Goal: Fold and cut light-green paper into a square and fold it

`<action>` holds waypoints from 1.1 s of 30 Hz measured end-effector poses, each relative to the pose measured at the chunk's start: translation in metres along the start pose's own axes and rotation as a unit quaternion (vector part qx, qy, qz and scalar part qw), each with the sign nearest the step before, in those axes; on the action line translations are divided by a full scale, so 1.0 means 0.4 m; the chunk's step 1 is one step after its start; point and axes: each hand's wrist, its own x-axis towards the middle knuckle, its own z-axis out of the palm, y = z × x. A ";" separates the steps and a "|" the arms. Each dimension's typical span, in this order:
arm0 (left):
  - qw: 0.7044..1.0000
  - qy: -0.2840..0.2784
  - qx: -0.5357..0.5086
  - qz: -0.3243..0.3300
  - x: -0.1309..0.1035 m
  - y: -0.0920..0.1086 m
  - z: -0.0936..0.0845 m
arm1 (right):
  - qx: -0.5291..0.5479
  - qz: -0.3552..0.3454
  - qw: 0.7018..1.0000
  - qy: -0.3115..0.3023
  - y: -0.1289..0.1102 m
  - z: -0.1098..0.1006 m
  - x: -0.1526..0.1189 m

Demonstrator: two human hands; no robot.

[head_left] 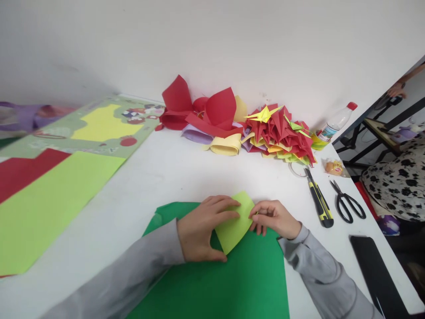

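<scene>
A small square of yellow-green paper [235, 223] lies over a large green sheet [232, 288], one corner pointing away from me. My left hand [207, 228] rests at its left side, fingers stretched across the paper's surface and thumb spread down near its lower corner. At the right corner, my right hand [274, 218] pinches the paper's edge between thumb and index finger, the other fingers curled below. Whether the square is a single layer or folded, I cannot tell.
Folded red paper shapes [219, 110] and a pile of paper cranes [279, 133] line the wall. Rightward are a bottle [335, 124], a utility knife [319, 199], scissors [347, 201] and a black phone [378, 274]. Yellow-green sheets [59, 204] lie left. Another person's patterned clothing [395, 179] shows beyond the table.
</scene>
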 end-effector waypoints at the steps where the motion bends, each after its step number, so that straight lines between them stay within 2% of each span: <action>1: 1.000 0.004 -0.001 0.001 0.001 0.005 0.000 | 0.001 -0.001 1.000 0.006 -0.001 -0.001 -0.002; 6: 0.998 0.044 -0.026 0.023 0.002 0.034 -0.001 | -0.022 -0.006 1.000 0.011 0.001 -0.015 -0.042; 10: 0.998 0.050 -0.026 0.010 0.000 0.043 -0.003 | -0.081 -0.017 0.997 -0.001 0.009 -0.028 -0.081; 12: 0.998 0.046 -0.028 0.015 0.000 0.044 -0.005 | -0.129 -0.056 0.990 0.032 0.013 -0.034 -0.088; 16: 0.997 0.060 -0.041 0.023 0.001 0.042 -0.005 | -0.208 -0.137 0.959 0.138 0.011 -0.042 -0.086; 19: 0.995 0.078 -0.056 0.017 0.000 0.040 -0.002 | -0.237 -0.171 0.948 0.123 0.003 -0.044 -0.083; 24: 0.995 0.082 -0.050 -0.039 0.001 0.052 0.001 | -0.294 -0.245 0.921 0.069 -0.001 -0.044 -0.080; 29: 0.985 0.102 -0.114 -0.084 0.003 0.079 -0.020 | -0.343 -0.287 0.888 0.109 0.014 -0.044 -0.070; 31: 0.971 0.139 -0.149 -0.123 0.003 0.080 -0.036 | -0.325 -0.283 0.893 0.132 0.020 -0.046 -0.064; 33: 0.959 0.167 -0.163 -0.161 0.002 0.073 -0.050 | -0.272 -0.264 0.913 0.149 0.022 -0.048 -0.060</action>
